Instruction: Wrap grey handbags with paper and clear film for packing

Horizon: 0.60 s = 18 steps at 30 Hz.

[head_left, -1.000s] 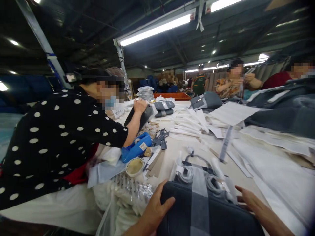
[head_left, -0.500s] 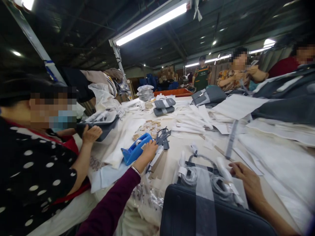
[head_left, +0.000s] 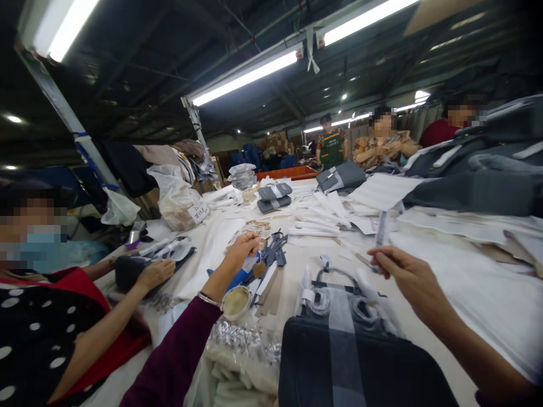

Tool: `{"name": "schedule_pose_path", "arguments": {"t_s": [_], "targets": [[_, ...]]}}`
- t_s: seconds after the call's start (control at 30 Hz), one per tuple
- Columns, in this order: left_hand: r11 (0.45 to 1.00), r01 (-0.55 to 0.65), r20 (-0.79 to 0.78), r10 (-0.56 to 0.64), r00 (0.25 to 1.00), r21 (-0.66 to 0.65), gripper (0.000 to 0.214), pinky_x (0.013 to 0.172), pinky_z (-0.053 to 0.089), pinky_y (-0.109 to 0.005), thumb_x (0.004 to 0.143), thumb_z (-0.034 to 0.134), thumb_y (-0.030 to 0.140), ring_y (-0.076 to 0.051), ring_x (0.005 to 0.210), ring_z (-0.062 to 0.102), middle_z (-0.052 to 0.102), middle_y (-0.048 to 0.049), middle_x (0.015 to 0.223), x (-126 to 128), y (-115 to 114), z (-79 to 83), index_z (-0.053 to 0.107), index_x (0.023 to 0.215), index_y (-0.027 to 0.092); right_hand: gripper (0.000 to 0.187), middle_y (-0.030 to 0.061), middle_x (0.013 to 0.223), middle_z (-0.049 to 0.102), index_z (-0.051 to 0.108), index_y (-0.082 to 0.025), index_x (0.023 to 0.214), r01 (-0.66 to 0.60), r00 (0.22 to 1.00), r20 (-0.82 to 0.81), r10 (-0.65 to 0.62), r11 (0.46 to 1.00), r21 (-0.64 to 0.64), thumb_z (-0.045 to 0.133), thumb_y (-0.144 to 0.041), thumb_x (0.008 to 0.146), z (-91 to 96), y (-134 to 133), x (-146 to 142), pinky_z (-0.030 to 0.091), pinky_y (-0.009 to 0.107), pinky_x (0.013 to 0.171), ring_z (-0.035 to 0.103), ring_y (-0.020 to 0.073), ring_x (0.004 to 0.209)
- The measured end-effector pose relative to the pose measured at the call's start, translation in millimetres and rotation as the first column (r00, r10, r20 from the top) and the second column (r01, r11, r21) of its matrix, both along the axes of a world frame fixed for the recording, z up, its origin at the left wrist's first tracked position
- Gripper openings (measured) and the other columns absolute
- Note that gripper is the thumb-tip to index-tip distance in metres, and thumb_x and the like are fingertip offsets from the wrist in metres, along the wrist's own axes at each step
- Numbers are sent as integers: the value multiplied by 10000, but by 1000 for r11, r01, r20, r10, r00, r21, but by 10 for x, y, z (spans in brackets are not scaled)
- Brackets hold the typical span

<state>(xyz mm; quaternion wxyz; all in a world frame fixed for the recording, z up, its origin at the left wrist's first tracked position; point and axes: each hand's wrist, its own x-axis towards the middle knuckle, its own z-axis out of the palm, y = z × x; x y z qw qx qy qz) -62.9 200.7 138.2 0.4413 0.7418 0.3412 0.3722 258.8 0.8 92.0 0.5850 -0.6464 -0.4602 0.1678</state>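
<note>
My left hand [head_left: 242,252] is closed in a pinch above a pile of small tan tags [head_left: 257,226]. One tan tag [head_left: 258,269] hangs just below its fingertips. Behind that wrist, a blue tape dispenser [head_left: 241,278] is mostly hidden. My right hand [head_left: 401,271] has its fingers curled round the lower end of a grey strap [head_left: 381,227]. Between my arms sits a dark bag [head_left: 314,350] with a translucent band [head_left: 345,350] down its front. White-wrapped handles and coiled grey cords [head_left: 320,302] lie at its top.
Dark grey straps [head_left: 275,251] and card strips [head_left: 271,291] lie by my left hand, near a round pale tub [head_left: 236,302]. White sheets [head_left: 377,191] and a stack of dark bags [head_left: 475,189] cover the right side. A co-worker [head_left: 46,339] handles another bag at left.
My left hand has lifted off the tape dispenser and now pinches a tan tag. My right hand has moved forward from beside the bag onto the grey strap. The view has turned slightly right.
</note>
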Motion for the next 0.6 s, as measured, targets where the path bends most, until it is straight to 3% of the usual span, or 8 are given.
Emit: {"name": "schedule_pose_path", "arguments": {"t_s": [0.1,0.2,0.3,0.37,0.43,0.53,0.6], "targets": [[981,157,126,-142,982,-116,196,381,175,-172,775,599,329,-16,361,285,598,12,635,114,-265,308,513,813,157,259,47,839,673,689,-208,923,-280,958,70,279,960,-1,560,-384,783,391,-53,-422,463,305,659,586,183,731],[947,294,140,-277,951,-125,173,363,150,-162,807,583,305,0,344,277,672,-43,770,242,-574,580,497,830,157,270,61,1019,658,678,-207,986,-440,892,135,432,897,37,574,-273,746,559,9,-749,486,330,747,601,207,904],[924,372,129,-359,924,-92,173,359,143,-160,831,569,307,-1,347,292,685,-63,812,384,-897,754,518,882,150,568,93,1248,570,537,-206,1234,-534,844,102,526,842,80,645,-234,677,635,117,-969,448,399,902,534,239,1115],[917,393,149,-380,913,-63,195,363,171,-161,825,584,310,-10,361,330,679,-57,799,492,-1094,804,542,918,145,719,90,1279,546,453,-215,1294,-581,813,43,581,805,121,709,-241,622,678,174,-1090,392,434,973,499,247,1165],[913,404,179,-390,903,-48,218,384,238,-159,790,631,295,-27,398,399,666,-44,772,605,-1261,812,560,927,141,598,53,1107,619,526,-199,1156,-622,771,-25,636,761,187,723,-223,592,711,205,-1204,396,423,953,548,226,1060],[920,389,217,-371,903,-48,247,460,355,-172,719,702,252,-72,495,521,644,-23,728,755,-1441,786,565,893,141,171,-11,742,596,553,-178,720,-642,710,-120,694,708,293,674,-202,602,710,191,-1327,440,348,811,564,167,788],[929,367,227,-349,909,-43,252,484,384,-182,704,720,246,-88,517,543,628,-6,691,824,-1521,773,567,876,145,165,-23,647,557,487,-184,602,-636,679,-183,711,694,337,650,-203,609,672,135,-1348,438,318,740,531,144,690]]}}
